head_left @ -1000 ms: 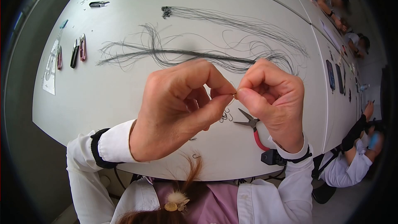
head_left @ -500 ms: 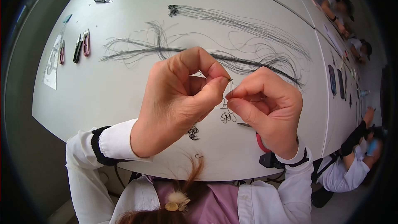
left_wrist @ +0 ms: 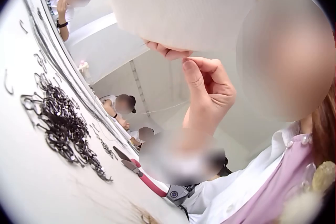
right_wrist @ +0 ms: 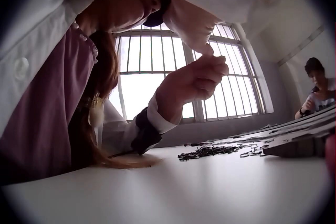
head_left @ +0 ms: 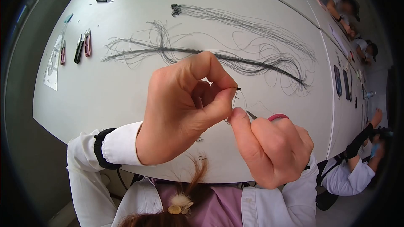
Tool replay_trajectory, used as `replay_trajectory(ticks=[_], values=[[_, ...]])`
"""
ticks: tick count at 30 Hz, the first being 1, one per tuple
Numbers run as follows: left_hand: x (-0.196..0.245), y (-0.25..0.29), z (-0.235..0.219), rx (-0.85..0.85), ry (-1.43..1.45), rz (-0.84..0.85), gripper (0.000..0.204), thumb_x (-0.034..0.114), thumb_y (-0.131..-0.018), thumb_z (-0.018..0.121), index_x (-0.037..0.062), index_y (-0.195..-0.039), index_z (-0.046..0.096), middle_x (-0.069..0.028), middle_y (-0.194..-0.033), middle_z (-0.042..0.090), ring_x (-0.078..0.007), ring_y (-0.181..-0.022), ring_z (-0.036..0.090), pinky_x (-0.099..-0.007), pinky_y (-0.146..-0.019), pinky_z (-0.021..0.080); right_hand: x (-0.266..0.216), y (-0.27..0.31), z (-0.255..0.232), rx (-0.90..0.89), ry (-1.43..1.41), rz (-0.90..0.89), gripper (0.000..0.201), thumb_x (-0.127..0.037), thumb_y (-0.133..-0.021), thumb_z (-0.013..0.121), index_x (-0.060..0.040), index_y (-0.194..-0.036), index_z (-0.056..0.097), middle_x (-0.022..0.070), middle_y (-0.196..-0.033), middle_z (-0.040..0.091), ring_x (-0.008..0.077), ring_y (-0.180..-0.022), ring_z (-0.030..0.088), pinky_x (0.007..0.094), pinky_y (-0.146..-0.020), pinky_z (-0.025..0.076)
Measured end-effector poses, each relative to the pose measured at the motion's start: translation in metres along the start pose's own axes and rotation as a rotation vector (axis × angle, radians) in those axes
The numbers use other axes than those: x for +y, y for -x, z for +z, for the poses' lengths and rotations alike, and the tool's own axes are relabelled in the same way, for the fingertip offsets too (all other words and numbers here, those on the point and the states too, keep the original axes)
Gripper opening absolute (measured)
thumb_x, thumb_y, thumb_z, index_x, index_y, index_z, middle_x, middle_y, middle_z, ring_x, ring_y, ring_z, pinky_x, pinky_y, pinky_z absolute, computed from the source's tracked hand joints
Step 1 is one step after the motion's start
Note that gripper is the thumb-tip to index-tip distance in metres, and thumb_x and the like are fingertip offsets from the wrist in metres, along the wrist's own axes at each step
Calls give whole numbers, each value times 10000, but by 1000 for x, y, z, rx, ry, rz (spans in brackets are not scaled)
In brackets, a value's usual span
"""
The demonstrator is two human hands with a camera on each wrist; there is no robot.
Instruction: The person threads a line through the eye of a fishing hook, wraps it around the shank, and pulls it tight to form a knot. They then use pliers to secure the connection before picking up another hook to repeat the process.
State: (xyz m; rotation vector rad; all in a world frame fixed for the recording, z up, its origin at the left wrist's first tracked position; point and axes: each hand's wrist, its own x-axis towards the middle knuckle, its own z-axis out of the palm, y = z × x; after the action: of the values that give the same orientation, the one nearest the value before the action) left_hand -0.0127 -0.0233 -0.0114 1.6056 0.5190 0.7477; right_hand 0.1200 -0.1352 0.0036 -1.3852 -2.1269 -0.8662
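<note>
My left hand [head_left: 181, 109] pinches a small dark fish hook between thumb and index finger, its dark end [head_left: 238, 88] poking out past the fingertips. A loop of thin fishing line [head_left: 245, 100] hangs from there to my right hand [head_left: 271, 149], which is just below and to the right. The right thumb and index finger pinch the line, back of the hand turned upward. Most of the hook is hidden in the left fingers. Black fish hooks [left_wrist: 63, 124] lie heaped on the table in the left wrist view. Red-handled pliers [head_left: 277, 117] lie partly behind the right hand.
A long bundle of dark line [head_left: 256, 64] crosses the table beyond the hands. Behind it lie finished-looking lines with hooks bunched at one end [head_left: 175, 10]. Thread snips [head_left: 79, 49] and a ruler [head_left: 51, 69] lie at left. Other people [head_left: 351, 159] sit at right.
My right hand has turned over, from thumb and finger facing left to its back upward, and moved lower. The left hand keeps its pinch, shifting slightly. A line loop now shows between them.
</note>
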Motion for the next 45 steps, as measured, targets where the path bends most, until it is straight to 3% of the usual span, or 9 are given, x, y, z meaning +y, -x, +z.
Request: replay_trajectory(ticks=[12,29,37,45], values=[[3,1,1,-107,-177,176,129,-94,-727,598,8,-730,518,-11,-692,555,-31,-579,471,-174,-500,377,23,-4,-7,73,-92,82,352,-28,-581,817,-24,-908,686,38,-711,487,115,-495,388,246,-367,267],[3,4,0,-169,-118,142,125,-58,-753,624,6,-728,520,-28,-679,555,-49,-569,508,-196,-489,401,22,-6,-6,67,-115,35,305,-68,-575,797,-62,-863,697,16,-695,488,103,-453,379,227,-354,265],[0,4,2,-154,-125,186,142,-61,-745,649,15,-709,534,-8,-641,537,-43,-521,477,-192,-460,363,32,-3,1,99,-232,123,282,-4,-591,798,-32,-848,686,41,-710,539,138,-500,479,246,-405,364],[2,3,2,-153,-177,239,130,-68,-726,659,11,-709,557,-29,-661,567,-50,-507,503,-193,-460,368,33,-3,4,71,-261,169,242,51,-595,770,-16,-809,680,50,-692,554,138,-504,497,241,-421,374]])
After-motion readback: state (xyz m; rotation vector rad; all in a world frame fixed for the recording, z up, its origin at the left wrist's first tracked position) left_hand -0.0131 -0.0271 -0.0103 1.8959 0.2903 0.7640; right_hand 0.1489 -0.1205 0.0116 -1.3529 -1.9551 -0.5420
